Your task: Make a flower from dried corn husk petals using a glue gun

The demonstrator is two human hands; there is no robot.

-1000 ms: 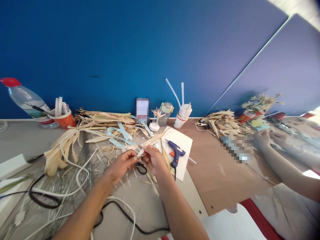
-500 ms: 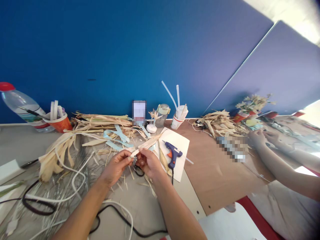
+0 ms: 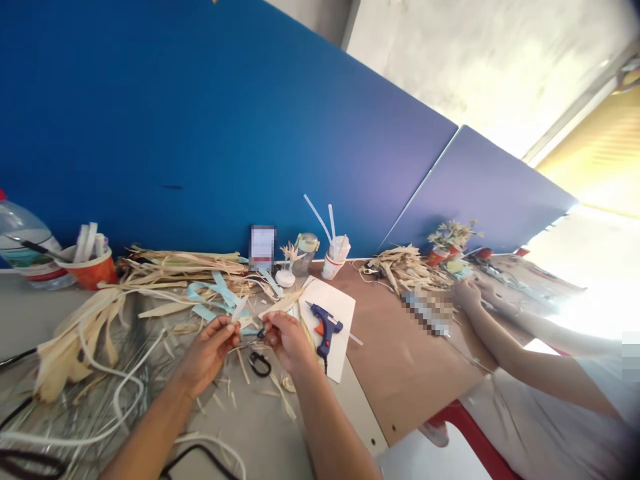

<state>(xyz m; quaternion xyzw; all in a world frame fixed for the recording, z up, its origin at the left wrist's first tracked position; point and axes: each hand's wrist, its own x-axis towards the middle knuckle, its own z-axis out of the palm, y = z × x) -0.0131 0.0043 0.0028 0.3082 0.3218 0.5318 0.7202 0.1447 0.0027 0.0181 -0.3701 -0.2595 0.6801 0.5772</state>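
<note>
My left hand [image 3: 213,350] pinches a small pale piece of corn husk [image 3: 241,309] upright between thumb and fingertips. Close beside it, my right hand [image 3: 287,340] has its thumb and fingers pressed together; what they hold, if anything, I cannot make out. A wider husk strip [image 3: 284,303] shows just beyond the right fingertips, and whether it is touched is unclear. Below and between the hands lie scissors with a black handle [image 3: 260,365], partly hidden. To the right, a blue glue gun [image 3: 326,327] rests on a white sheet [image 3: 343,300].
Husk bundles [image 3: 190,265], light blue strips [image 3: 220,290] and white cable [image 3: 120,380] spread leftward. Behind stand an orange cup [image 3: 95,270], a phone [image 3: 263,247], a small husk flower [image 3: 290,253], a jar [image 3: 305,257] and a straw-filled cup [image 3: 334,267]. Another person's hands [image 3: 473,297] work at the right.
My hands have moved apart; they were together on a pale husk strip, and now the left holds a small piece alone. The view has tilted up and shifted, showing more of the scissors.
</note>
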